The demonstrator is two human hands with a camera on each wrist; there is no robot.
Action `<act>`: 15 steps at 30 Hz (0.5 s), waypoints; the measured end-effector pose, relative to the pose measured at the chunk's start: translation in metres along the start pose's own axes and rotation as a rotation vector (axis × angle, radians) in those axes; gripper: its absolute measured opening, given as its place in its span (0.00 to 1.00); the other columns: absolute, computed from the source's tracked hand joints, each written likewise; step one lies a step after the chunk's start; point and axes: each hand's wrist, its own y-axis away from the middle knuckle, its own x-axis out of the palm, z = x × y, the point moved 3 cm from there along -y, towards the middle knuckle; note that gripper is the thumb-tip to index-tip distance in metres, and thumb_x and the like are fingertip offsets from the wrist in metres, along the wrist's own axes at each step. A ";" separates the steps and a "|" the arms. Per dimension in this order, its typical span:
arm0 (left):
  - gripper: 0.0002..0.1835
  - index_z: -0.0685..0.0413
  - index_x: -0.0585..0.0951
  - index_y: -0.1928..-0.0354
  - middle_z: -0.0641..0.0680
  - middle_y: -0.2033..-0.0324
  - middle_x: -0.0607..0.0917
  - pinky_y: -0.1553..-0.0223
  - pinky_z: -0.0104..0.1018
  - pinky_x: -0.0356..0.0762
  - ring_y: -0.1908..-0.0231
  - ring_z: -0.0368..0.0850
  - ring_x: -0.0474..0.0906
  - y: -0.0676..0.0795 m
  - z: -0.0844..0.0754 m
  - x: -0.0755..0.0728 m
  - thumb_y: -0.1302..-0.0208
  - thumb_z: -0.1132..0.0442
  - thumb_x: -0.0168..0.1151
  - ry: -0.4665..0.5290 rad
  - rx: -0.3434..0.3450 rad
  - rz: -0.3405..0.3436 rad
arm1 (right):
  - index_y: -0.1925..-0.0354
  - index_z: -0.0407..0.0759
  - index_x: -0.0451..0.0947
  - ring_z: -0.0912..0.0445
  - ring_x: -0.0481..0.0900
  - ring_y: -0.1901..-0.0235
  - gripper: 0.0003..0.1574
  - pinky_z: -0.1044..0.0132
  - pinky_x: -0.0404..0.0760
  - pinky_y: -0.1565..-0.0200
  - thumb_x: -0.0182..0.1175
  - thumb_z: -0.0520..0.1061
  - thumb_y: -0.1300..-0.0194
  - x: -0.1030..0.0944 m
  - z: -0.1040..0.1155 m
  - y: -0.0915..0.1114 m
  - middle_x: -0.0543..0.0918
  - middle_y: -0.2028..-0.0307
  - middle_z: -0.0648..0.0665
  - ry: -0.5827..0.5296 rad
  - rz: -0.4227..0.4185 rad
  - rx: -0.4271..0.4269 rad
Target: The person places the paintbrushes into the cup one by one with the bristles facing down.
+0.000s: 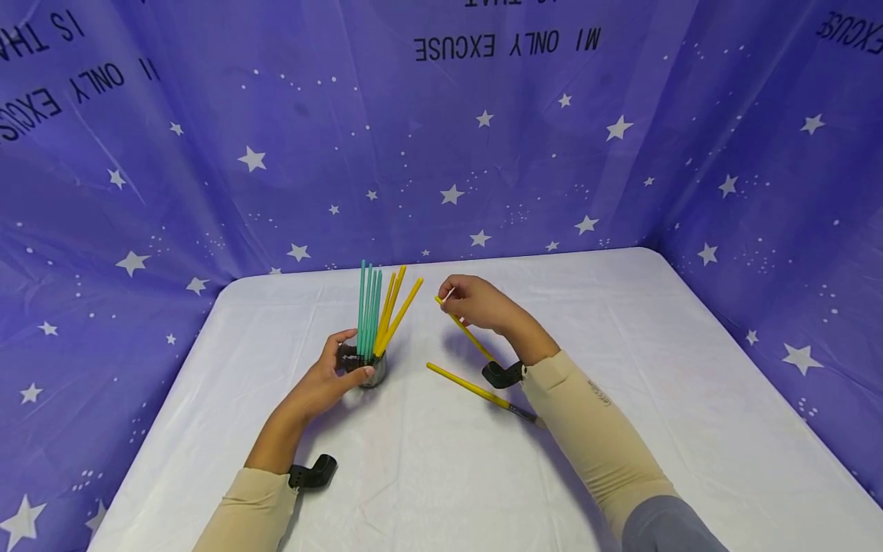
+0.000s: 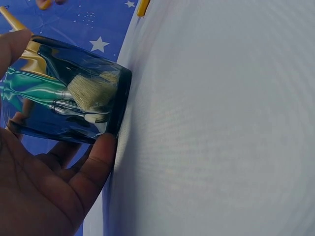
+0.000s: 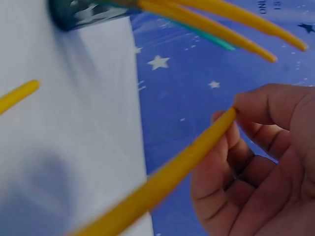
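My left hand (image 1: 320, 387) grips a dark see-through glass (image 2: 124, 93) that stands on the table, thumb on one side and fingers on the other. Inside it, bristles (image 2: 93, 92) point down. Several teal paintbrushes (image 1: 369, 314) rise almost straight from the glass, and several yellow paintbrushes (image 1: 399, 320) lean right. To the right, my right hand (image 1: 483, 303) pinches another yellow paintbrush (image 3: 172, 177) by its handle tip, above the table. Its bristle end is hidden behind the right wrist's camera in the head view and out of frame in the right wrist view.
One more yellow paintbrush (image 1: 476, 389) lies on the white tabletop (image 1: 400, 475), its bristles partly under the right forearm. A purple curtain (image 1: 386, 153) with white stars surrounds the back and sides. Each wrist carries a black camera (image 1: 313, 472).
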 end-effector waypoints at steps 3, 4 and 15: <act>0.45 0.38 0.50 0.25 0.67 0.33 0.65 0.35 0.67 0.50 0.31 0.64 0.57 0.000 0.000 0.000 0.36 0.47 0.67 0.002 -0.004 0.001 | 0.51 0.40 0.75 0.48 0.78 0.68 0.10 0.54 0.81 0.64 0.56 0.40 0.31 -0.005 0.007 0.003 0.79 0.67 0.42 -0.033 -0.040 -0.037; 0.45 0.38 0.50 0.25 0.67 0.33 0.65 0.35 0.67 0.49 0.31 0.64 0.58 0.000 0.000 0.000 0.36 0.47 0.67 0.004 -0.005 0.002 | 0.51 0.41 0.75 0.48 0.78 0.67 0.10 0.53 0.81 0.63 0.56 0.40 0.31 -0.006 0.010 0.005 0.79 0.67 0.42 -0.045 -0.051 -0.053; 0.45 0.37 0.50 0.25 0.66 0.33 0.66 0.35 0.67 0.50 0.31 0.64 0.58 0.001 -0.002 0.000 0.37 0.46 0.67 -0.003 -0.017 -0.001 | 0.48 0.38 0.74 0.46 0.78 0.64 0.12 0.47 0.82 0.60 0.57 0.38 0.29 -0.008 0.027 0.013 0.78 0.64 0.41 -0.189 -0.166 -0.192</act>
